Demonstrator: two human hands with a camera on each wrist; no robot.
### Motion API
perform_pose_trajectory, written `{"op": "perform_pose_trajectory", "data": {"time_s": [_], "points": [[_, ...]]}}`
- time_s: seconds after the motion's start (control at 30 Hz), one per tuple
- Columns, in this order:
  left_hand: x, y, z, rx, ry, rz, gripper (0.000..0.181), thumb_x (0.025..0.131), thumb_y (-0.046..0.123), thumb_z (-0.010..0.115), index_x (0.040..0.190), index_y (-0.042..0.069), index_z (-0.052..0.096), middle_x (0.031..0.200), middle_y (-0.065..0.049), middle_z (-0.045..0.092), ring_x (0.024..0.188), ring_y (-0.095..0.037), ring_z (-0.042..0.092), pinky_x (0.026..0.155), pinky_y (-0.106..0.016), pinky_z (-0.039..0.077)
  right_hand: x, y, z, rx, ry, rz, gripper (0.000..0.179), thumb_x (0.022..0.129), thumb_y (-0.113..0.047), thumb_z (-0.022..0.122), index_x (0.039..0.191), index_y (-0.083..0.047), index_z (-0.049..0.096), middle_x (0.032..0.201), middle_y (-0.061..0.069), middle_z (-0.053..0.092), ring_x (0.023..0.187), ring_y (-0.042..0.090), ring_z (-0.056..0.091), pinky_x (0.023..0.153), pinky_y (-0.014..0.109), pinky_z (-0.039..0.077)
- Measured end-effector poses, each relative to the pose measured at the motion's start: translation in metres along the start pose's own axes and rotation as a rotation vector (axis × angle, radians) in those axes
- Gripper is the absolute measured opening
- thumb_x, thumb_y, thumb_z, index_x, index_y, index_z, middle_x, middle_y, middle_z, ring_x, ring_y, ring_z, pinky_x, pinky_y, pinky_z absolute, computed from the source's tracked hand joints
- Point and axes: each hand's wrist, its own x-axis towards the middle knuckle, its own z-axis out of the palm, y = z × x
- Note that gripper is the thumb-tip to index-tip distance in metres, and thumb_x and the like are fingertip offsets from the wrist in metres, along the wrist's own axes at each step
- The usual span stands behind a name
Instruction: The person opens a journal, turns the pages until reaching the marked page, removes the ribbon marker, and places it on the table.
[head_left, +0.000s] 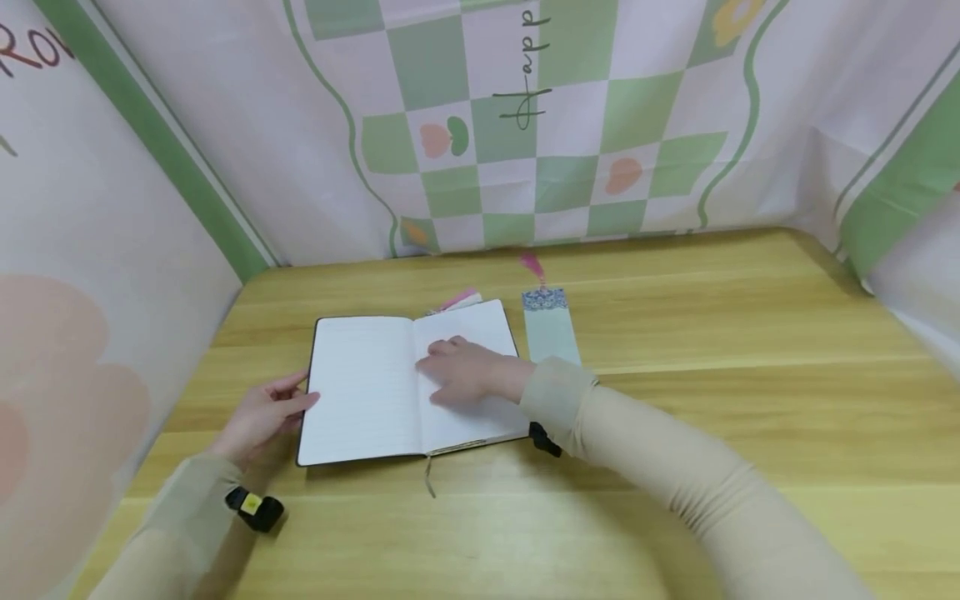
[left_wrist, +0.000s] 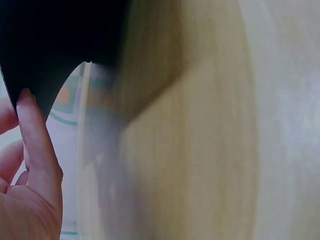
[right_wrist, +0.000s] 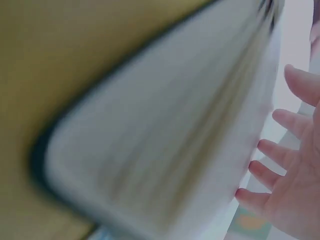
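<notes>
An open notebook point(head_left: 363, 383) with white, faintly lined pages and a dark cover lies on the wooden table. My left hand point(head_left: 262, 417) pinches its left edge, thumb over the page and fingers beneath. In the left wrist view the black cover point(left_wrist: 55, 40) stands off the table at that edge, between thumb and fingers. My right hand point(head_left: 468, 372) rests on the right page near the centre fold, fingers spread. The right wrist view shows the hand point(right_wrist: 290, 155) with fingertips at the paper and the page block point(right_wrist: 145, 135) close to the camera. A thin ribbon point(head_left: 430, 479) hangs from the spine.
A pale bookmark point(head_left: 551, 333) with a blue patterned top and pink tassel point(head_left: 532, 265) lies right of the notebook, partly behind the right sleeve. Something pink and white point(head_left: 460, 300) sticks out behind the notebook. Patterned cloth point(head_left: 502, 125) hangs along the table's back edge.
</notes>
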Motion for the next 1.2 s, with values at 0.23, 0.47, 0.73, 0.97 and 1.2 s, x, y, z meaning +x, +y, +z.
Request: {"op": "perform_pose_trajectory", "data": {"time_s": [0.23,0.47,0.73,0.97,1.2], "points": [[0.001,-0.002,0.002,-0.036,0.006,0.005,0.062,0.094,0.018,0.059,0.147,0.006,0.028,0.089,0.006,0.049,0.07,-0.003,0.046,0.062,-0.018,0.046,0.005,0.03,-0.006,-0.033,0.024,0.082,0.069,0.093,-0.045,0.055,0.149,-0.015,0.03,0.156,0.012,0.02,0.143,0.033,0.017,0.117,0.046,0.013],[0.003,-0.002,0.003,-0.044,-0.002,-0.006,0.063,0.094,0.019,0.06,0.147,0.008,0.027,0.092,0.005,0.048,0.075,-0.003,0.047,0.067,-0.018,0.049,0.006,0.049,-0.013,0.023,0.04,0.135,0.072,0.09,-0.045,0.06,0.148,-0.014,0.032,0.156,0.012,0.021,0.143,0.036,0.016,0.116,0.049,0.015],[0.001,-0.001,0.0,-0.019,0.019,-0.005,0.063,0.093,0.018,0.06,0.146,0.006,0.029,0.089,0.008,0.052,0.069,0.0,0.048,0.062,-0.016,0.046,0.01,0.067,-0.02,0.054,0.086,0.196,0.081,0.083,-0.044,0.069,0.148,-0.011,0.032,0.153,0.012,0.028,0.141,0.038,0.021,0.115,0.052,0.019],[0.002,-0.004,0.003,-0.029,0.017,-0.005,0.064,0.092,0.02,0.062,0.146,0.007,0.03,0.088,0.008,0.052,0.067,-0.001,0.048,0.062,-0.017,0.046,0.015,0.077,-0.024,0.12,0.069,0.282,0.093,0.077,-0.045,0.075,0.15,-0.013,0.027,0.154,0.015,0.024,0.141,0.04,0.017,0.113,0.059,0.017],[0.001,-0.003,0.003,-0.029,0.01,0.0,0.063,0.094,0.018,0.059,0.147,0.006,0.028,0.089,0.007,0.05,0.066,-0.001,0.045,0.061,-0.017,0.045,0.014,0.073,-0.024,0.095,0.115,0.291,0.091,0.075,-0.045,0.078,0.148,-0.015,0.033,0.153,0.012,0.029,0.141,0.038,0.019,0.113,0.058,0.017]]}}
